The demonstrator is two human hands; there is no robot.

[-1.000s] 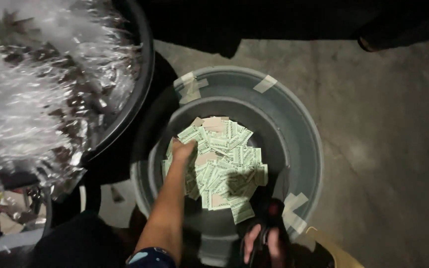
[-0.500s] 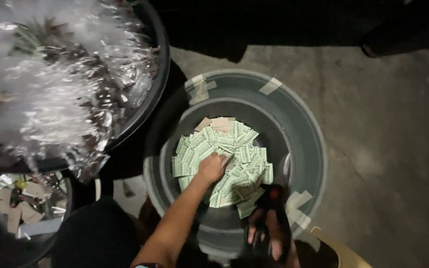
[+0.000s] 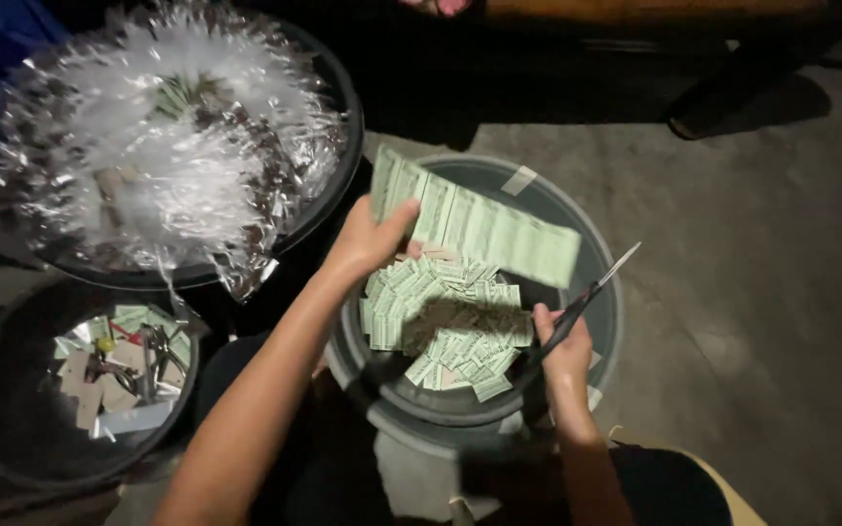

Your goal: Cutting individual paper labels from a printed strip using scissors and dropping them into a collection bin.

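My left hand [image 3: 370, 237] pinches one end of a long pale green printed paper strip [image 3: 484, 230], held up over a grey round tub [image 3: 608, 321]. Inside the tub lies a heap of small green cut paper slips [image 3: 445, 326]. My right hand [image 3: 562, 343] grips a pair of black-handled scissors [image 3: 587, 295], blades pointing up and to the right, just under the strip's right end. Both forearms reach in from the bottom of the view.
A dark tub heaped with shiny clear plastic wrap [image 3: 163, 156] stands at the upper left. A smaller dark tub [image 3: 12, 409] at the lower left holds paper scraps and small tools. Bare concrete floor [image 3: 762, 292] lies to the right.
My left hand came up out of the heap of slips, now holding a long green strip above the tub. My right hand rose with the scissors toward the strip.
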